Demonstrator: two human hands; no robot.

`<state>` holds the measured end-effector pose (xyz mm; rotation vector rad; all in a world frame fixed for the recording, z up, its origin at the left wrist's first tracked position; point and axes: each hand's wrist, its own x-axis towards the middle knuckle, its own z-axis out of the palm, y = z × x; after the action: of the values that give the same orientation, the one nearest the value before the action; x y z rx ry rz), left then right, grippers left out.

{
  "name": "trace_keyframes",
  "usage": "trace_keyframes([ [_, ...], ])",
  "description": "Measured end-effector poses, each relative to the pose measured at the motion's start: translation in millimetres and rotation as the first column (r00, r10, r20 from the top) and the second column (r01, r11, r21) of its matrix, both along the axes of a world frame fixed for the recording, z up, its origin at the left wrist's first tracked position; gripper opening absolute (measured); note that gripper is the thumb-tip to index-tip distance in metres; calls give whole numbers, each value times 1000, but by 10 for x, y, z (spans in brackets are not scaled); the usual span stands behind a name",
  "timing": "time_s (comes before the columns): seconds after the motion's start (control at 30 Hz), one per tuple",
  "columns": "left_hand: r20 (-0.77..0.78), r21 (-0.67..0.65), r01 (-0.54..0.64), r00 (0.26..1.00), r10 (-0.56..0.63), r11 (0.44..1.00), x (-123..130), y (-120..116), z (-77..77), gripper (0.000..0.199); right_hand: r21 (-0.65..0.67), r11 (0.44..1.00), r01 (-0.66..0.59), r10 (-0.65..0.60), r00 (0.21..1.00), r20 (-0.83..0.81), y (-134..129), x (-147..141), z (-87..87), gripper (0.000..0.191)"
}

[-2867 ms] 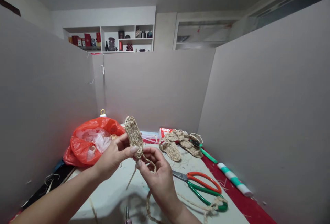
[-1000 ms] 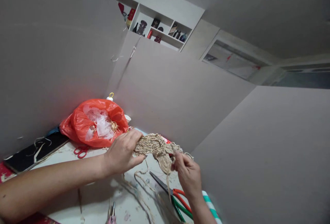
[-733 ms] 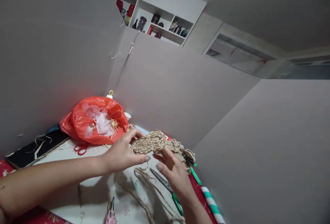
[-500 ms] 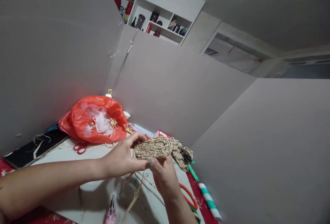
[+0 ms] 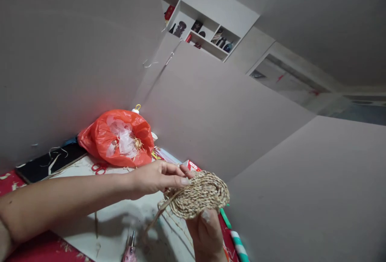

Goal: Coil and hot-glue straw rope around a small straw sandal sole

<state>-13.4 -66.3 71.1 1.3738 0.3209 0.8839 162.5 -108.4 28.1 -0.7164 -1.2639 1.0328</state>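
A flat oval piece of braided straw (image 5: 200, 195) is held up over the table, its coiled face toward me. My right hand (image 5: 206, 230) grips its lower edge, thumb in front and the other fingers hidden behind. At its upper left edge, my left hand (image 5: 164, 177) pinches the piece or a strand there with thumb and fingers. A loose straw strand (image 5: 159, 213) hangs from the left end of the piece. Below stands a pink-handled tool with a metal tip (image 5: 131, 246), cut by the bottom edge.
An open red plastic bag (image 5: 102, 141) with white plastic and straw scraps sits at the back left. Red scissors (image 5: 99, 168) lie before it, a black board (image 5: 51, 163) to their left. A green and white roll (image 5: 239, 246) lies at the right edge. Walls rise behind the table.
The straw piece has moved right and turned its broad face more toward me. My left hand has shifted to its upper left edge, and my right hand has moved right. The view has tilted.
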Motion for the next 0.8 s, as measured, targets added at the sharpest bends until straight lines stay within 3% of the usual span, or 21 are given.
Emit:
trace_keyframes([
  [0.2, 88, -70, -30, 995, 36, 997, 69, 26, -93, 7, -37, 996, 87, -87, 996, 6, 19, 23, -103, 61],
  [0.4, 91, 65, -73, 994, 67, 995, 91, 44, -151, 12, -79, 974, 211, -210, 978, 11, 22, 25, -191, 38],
  [0.8, 89, 99, -171, 983, 162, 980, 114, -62, -159, 12, -49, 985, 166, -169, 983, -69, -9, -133, -123, 30],
])
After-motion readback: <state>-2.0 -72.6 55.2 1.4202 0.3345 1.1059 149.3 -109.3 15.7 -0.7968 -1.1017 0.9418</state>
